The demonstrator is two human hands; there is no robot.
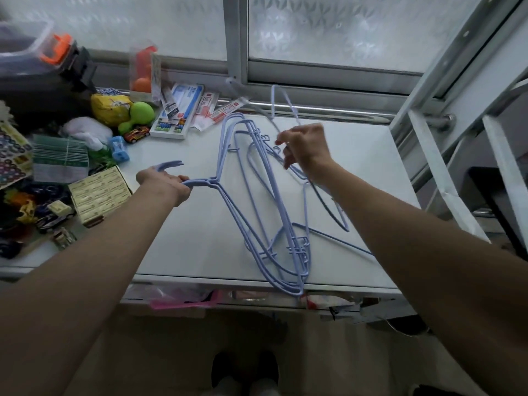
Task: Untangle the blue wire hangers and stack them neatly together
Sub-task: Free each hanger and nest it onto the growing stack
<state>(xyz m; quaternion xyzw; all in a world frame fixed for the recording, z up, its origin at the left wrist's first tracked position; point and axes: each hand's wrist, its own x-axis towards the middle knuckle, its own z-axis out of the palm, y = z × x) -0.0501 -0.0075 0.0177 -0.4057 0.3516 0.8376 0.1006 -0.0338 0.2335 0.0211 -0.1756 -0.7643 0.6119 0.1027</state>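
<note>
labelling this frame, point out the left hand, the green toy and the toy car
left hand (167, 182), head view, back of the hand
green toy (140, 112), head view, round upper part
toy car (137, 133), head view, roof

You face a frosted window (328, 30); below it stands a white table (177, 238), pale floor (160, 352) beneath.

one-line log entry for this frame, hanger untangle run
stage: untangling | left hand: grips necks of stacked hangers | right hand: lifts loose hanger | table: toy clutter at left
</note>
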